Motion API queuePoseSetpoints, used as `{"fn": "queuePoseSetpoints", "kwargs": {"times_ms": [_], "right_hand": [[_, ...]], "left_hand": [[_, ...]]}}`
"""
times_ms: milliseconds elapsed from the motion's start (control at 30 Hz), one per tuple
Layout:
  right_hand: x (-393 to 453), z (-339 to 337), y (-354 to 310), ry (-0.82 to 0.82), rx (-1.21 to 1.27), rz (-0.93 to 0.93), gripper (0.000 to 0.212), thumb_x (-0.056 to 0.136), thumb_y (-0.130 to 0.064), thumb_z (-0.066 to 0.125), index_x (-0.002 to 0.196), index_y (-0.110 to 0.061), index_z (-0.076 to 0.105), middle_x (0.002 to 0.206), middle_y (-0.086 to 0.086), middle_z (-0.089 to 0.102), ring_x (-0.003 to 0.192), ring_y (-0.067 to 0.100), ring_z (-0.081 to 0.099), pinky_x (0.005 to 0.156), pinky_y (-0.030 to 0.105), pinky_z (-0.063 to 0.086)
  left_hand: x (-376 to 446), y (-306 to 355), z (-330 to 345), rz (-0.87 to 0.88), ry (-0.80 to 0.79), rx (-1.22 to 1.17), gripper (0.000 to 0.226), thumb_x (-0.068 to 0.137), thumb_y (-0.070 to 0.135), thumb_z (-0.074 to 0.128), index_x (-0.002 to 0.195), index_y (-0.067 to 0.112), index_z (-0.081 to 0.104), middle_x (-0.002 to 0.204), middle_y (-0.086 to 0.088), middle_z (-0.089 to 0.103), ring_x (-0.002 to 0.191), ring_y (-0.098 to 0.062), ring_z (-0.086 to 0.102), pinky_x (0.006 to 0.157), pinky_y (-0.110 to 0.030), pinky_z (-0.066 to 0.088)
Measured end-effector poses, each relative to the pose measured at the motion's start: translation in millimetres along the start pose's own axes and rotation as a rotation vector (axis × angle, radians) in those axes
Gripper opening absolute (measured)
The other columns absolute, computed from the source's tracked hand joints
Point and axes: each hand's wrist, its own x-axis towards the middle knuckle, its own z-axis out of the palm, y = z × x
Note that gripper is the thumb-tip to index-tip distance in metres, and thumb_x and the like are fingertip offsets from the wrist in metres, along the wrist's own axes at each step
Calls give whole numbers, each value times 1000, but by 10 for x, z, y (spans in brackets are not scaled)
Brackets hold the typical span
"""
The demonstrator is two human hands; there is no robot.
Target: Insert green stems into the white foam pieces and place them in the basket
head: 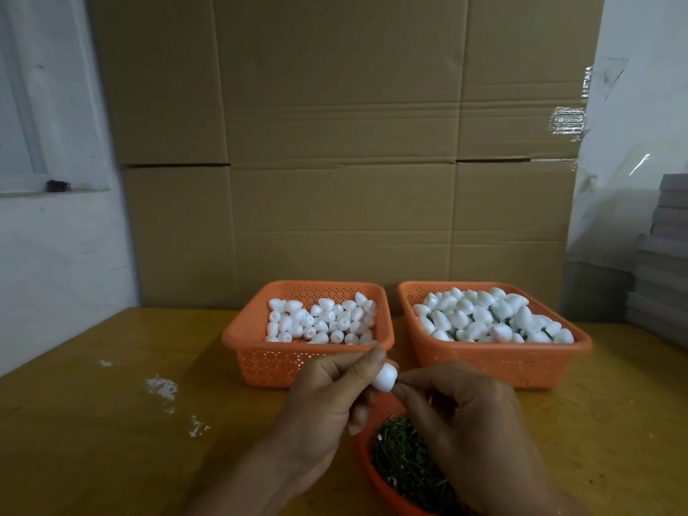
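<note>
My left hand (pixel 327 396) pinches a white foam piece (pixel 385 377) between thumb and fingers, just in front of the left orange basket (pixel 260 363). My right hand (pixel 465 411) has its fingertips pinched right against the foam piece's right end; any green stem between them is hidden. The left basket holds plain white foam pieces (pixel 320 322). The right orange basket (pixel 495 363) is heaped with foam pieces (pixel 491 314), with dark green showing between them. Below my hands, an orange bowl (pixel 363 452) holds a pile of green stems (pixel 405 459).
Everything sits on a yellow-brown table (pixel 111 441) with white foam crumbs (pixel 162 387) at the left. Big cardboard boxes (pixel 342 143) stand right behind the baskets. Grey stacked boards (pixel 662 273) stand at the right edge.
</note>
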Motion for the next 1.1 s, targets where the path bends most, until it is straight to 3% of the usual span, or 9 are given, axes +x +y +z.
{"fn": "queuePoseSetpoints", "kwargs": {"times_ms": [167,367,467,600,767,867,933,1000,1100], "right_hand": [[6,-3,17,28,145,111,19,79,-18,81,87,-36,79,74,-21,73,63,5,68,56,24,53],[-2,54,-21,0,368,233,21,82,-17,78,83,-38,77,71,-9,75,64,15,71,63,36,58],[-11,72,-45,-8,418,261,20,83,-18,77,82,-38,76,71,-5,75,66,17,72,65,39,58],[-27,98,-69,-8,473,285,15,83,-22,76,83,-37,76,73,-4,76,68,13,73,67,35,60],[-25,100,-80,-47,560,304,13,76,-36,71,81,-28,78,76,-2,77,71,11,74,69,27,60],[16,80,-54,-40,613,346,13,76,-31,72,78,-20,79,74,2,77,60,3,68,56,15,51],[58,58,-20,-20,622,374,9,83,-21,73,79,-16,79,73,3,76,55,0,62,53,11,46],[123,14,37,20,609,412,11,87,-15,71,79,-13,77,71,3,75,53,-1,60,52,11,46],[276,-51,207,138,551,485,10,89,-15,69,81,-14,75,71,-1,74,54,-2,61,51,11,47]], "left_hand": [[-3,5,-12,3,-103,-103,29,78,20,72,103,5,76,65,-3,47,58,-10,42,53,-22,34],[-8,-13,26,154,-39,74,32,78,42,74,98,17,76,59,3,47,56,-7,43,54,-22,37],[-21,-5,52,305,-59,209,14,90,37,66,91,26,73,65,19,59,63,4,55,61,-13,43],[-36,16,58,397,-58,410,20,96,42,57,94,25,68,80,12,66,79,1,62,70,-16,47],[-38,9,66,393,-25,466,23,95,44,57,90,23,66,78,6,65,75,-4,62,66,-23,50],[-42,32,92,346,-32,347,17,94,40,62,97,25,70,73,17,66,71,4,62,64,-12,47],[-50,38,101,296,-53,300,38,88,50,60,117,27,66,71,22,65,67,8,62,60,-8,45],[-51,10,101,238,-49,293,62,81,62,57,133,29,56,74,21,66,68,8,61,60,-8,45],[-47,-42,103,236,-6,360,54,83,64,52,126,33,60,70,16,62,65,4,57,61,-17,44]]}}
